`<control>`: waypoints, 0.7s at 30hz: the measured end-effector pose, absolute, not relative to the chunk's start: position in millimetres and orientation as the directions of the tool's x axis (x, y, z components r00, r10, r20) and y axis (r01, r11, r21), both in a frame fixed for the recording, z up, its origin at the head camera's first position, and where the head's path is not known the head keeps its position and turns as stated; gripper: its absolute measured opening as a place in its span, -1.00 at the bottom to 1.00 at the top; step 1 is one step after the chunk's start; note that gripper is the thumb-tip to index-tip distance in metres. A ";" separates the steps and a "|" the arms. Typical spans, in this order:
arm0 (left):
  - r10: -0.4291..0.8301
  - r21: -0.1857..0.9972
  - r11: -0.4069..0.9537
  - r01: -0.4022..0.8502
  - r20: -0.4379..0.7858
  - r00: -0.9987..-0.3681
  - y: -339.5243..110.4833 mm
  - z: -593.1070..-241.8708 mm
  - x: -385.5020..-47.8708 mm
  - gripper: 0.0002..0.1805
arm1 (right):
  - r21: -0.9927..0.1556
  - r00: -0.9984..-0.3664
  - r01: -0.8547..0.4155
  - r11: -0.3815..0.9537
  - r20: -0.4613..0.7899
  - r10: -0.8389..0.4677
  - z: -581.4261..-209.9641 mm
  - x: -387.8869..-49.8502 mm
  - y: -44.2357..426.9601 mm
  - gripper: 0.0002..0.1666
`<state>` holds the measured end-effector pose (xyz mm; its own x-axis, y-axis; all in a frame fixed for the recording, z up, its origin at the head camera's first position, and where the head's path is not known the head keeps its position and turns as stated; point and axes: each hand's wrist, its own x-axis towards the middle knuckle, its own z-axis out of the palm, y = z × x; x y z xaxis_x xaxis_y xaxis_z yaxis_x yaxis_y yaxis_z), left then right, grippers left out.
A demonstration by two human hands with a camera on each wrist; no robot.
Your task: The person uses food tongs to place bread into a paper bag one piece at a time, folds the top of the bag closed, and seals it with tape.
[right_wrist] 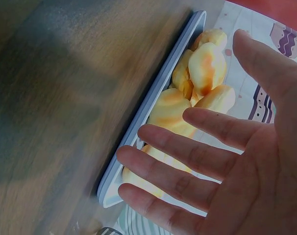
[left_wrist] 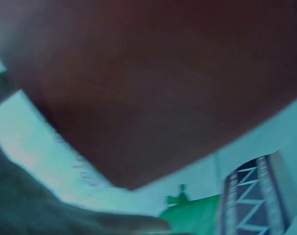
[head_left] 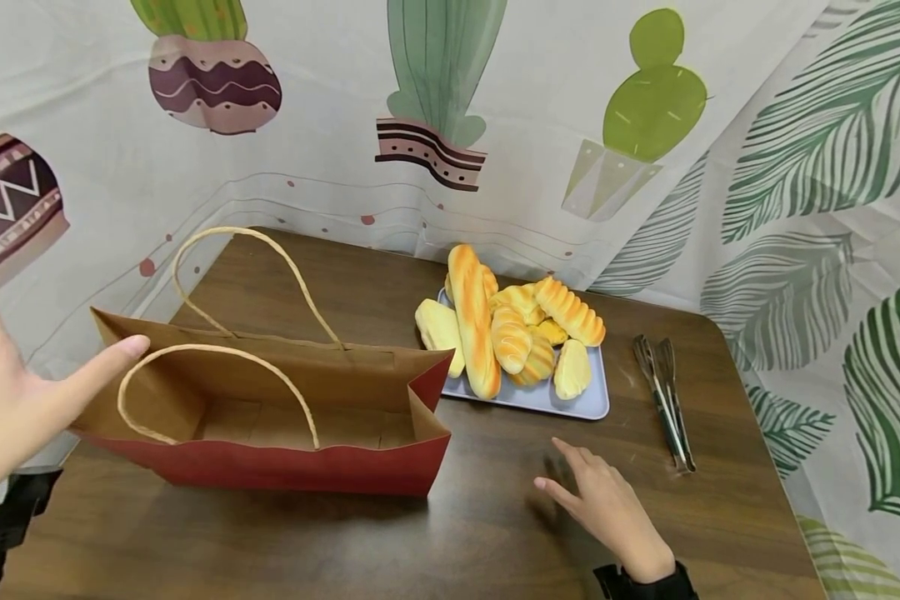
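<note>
A red paper bag [head_left: 292, 467] with a brown inside and two rope handles stands upright on the table, its mouth open. My left hand [head_left: 15, 400] is at the bag's left end, thumb extended over the near handle in the head view; whether it touches the bag I cannot tell. In the left wrist view the bag's dark side [left_wrist: 153, 98] fills most of the picture. My right hand [head_left: 607, 508] hovers over the table with fingers extended and nothing in it. Beyond it, a pale tray [head_left: 555, 407] bears several breads, among them a long baguette [head_left: 474, 321].
Metal tongs [head_left: 667, 404] lie on the wooden table [head_left: 510, 533] to the right of the tray. A cloth [head_left: 330, 92] printed with cacti and leaves hangs behind the table and along its right side.
</note>
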<state>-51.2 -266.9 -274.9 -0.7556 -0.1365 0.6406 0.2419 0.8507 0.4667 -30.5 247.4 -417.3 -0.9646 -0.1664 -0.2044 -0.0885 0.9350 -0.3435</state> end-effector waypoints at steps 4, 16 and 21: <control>-0.056 0.549 0.822 0.148 0.337 -0.940 -280.5 -281.2 -61.7 0.43 | -0.340 -0.967 -0.084 0.937 -0.199 -0.159 -417.4 -29.4 248.7 -0.22; 0.069 0.318 0.948 -0.008 -0.233 -0.970 -304.0 -286.5 -81.0 0.46 | -0.338 -0.971 -0.089 0.937 -0.178 -0.157 -419.7 -29.1 249.7 -0.23; 0.087 0.242 0.969 0.038 -0.197 -0.976 -307.6 -286.3 -82.0 0.36 | -0.333 -0.970 -0.091 0.938 -0.182 -0.159 -420.8 -29.7 249.8 -0.23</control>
<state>-82.0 -307.6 -286.3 -0.9764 0.0874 -0.1974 0.0378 0.9695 0.2423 -29.7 249.8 -420.8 -0.9703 -0.1591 -0.1820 -0.0915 0.9385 -0.3330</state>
